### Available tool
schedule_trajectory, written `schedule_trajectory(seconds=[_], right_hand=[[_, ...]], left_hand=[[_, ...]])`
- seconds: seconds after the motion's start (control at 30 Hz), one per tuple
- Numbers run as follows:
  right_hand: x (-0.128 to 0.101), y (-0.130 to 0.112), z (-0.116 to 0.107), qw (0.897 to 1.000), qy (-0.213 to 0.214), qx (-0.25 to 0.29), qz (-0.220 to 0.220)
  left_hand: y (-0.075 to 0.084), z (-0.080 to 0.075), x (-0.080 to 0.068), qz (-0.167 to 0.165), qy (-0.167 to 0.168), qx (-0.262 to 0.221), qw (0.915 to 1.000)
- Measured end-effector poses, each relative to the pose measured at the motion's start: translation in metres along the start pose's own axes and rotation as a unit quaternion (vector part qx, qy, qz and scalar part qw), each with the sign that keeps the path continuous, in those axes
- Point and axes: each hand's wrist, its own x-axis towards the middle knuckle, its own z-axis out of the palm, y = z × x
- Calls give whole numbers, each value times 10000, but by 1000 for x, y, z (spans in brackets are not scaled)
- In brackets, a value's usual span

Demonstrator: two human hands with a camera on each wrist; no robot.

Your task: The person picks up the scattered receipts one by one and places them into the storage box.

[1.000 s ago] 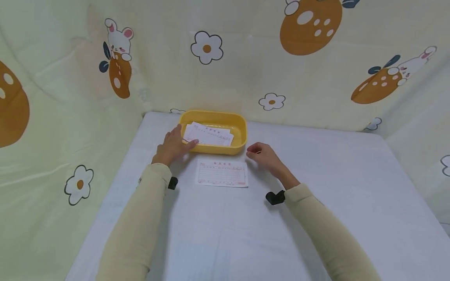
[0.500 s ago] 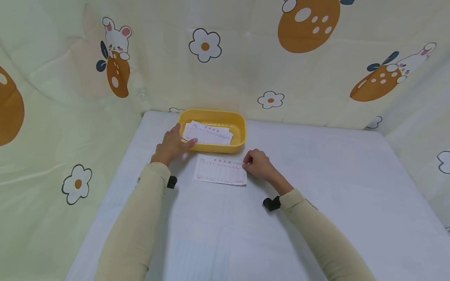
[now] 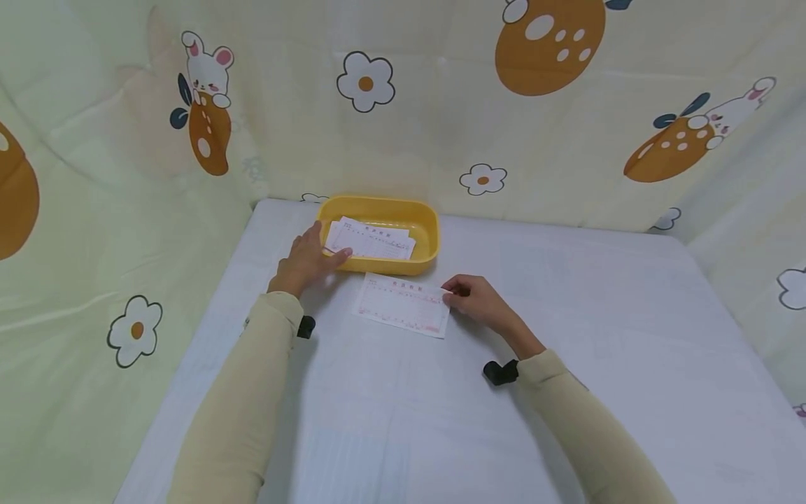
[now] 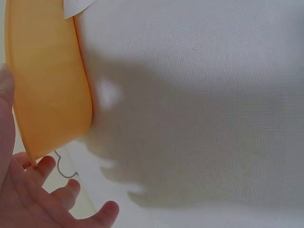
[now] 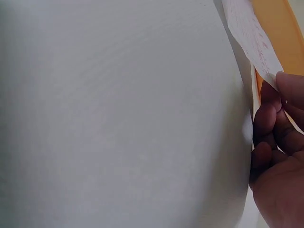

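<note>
Partly done, by the look of it: several printed slips [image 3: 371, 241] already lying in the yellow tray [image 3: 428, 245] at the far side of the desk [image 3: 567, 350], 1 more slip [image 3: 403, 311] pinched at its right edge and not yet in with the rest. Right hand [image 3: 475, 301] curled in a closed grip on that slip, thumb over the paper and fingers [image 5: 266, 123] tucked beneath, seen close up from the right wrist with the paper's corner lifted off the cloth. Left hand [image 3: 308, 259] laid against the tray's near-left corner, thumb [image 3: 340, 257] reaching over the rim toward the stack, fingers fairly straight and spread (no real grasp, more a steadying touch); from the left wrist, fingertips [image 4: 45, 166] showing just under the tray's orange-yellow wall. Left to do, judged from this layout: carrying the single slip the short way to the tray. As for the slip itself: a thin white rectangular form, wider than tall, printed with red ruled lines and a red heading, text too small to read; lying just near of the tray, slightly skewed, right end raised, left end apparently resting on the white desk covering. Light and floppy, likely to bend or slide if held by 1 edge alone. Behind it all, a pale curtain [image 3: 441, 126] printed with flowers and rabbits.
</note>
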Motion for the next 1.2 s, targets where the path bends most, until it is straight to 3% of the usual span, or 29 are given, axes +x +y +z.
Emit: schedule_trajectory(seconds=[0.37, 0.73, 1.2], right_hand=[[-7, 13, -6, 9994, 251, 195, -157], [-6, 13, -2, 9990, 354, -2, -289], [-9, 12, 1, 9990, 412, 76, -165]], left_hand=[[-1, 1, 0, -9, 4, -40, 10000], [0, 2, -2, 32, 72, -36, 10000], [-3, 2, -4, 221, 147, -36, 9996]])
